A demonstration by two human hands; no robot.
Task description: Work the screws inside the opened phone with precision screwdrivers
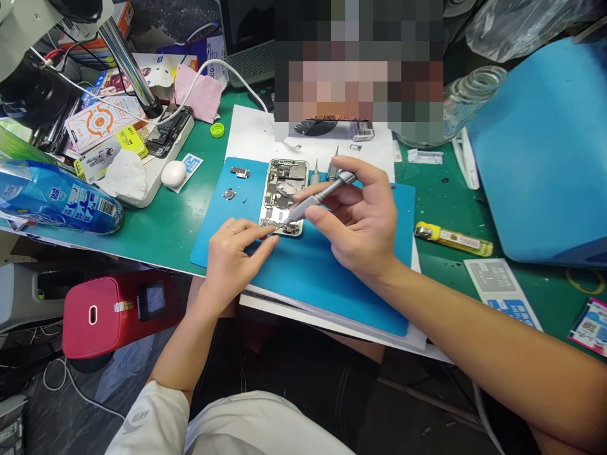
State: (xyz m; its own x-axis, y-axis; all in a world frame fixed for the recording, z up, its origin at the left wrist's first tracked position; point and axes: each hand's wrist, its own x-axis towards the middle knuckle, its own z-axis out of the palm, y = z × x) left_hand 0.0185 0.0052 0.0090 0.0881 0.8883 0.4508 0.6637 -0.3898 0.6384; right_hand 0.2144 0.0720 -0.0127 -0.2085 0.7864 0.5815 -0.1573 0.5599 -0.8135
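Open phone [282,189], its near end by left hand [232,258], grip unclear — right hand [366,221] alongside, round a screwdriver [303,209]

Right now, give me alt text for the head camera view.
The right hand holds a gray screwdriver angled down at the near end of an opened phone on a blue mat, with the left hand at that same end. Small loose parts lie left of the phone.
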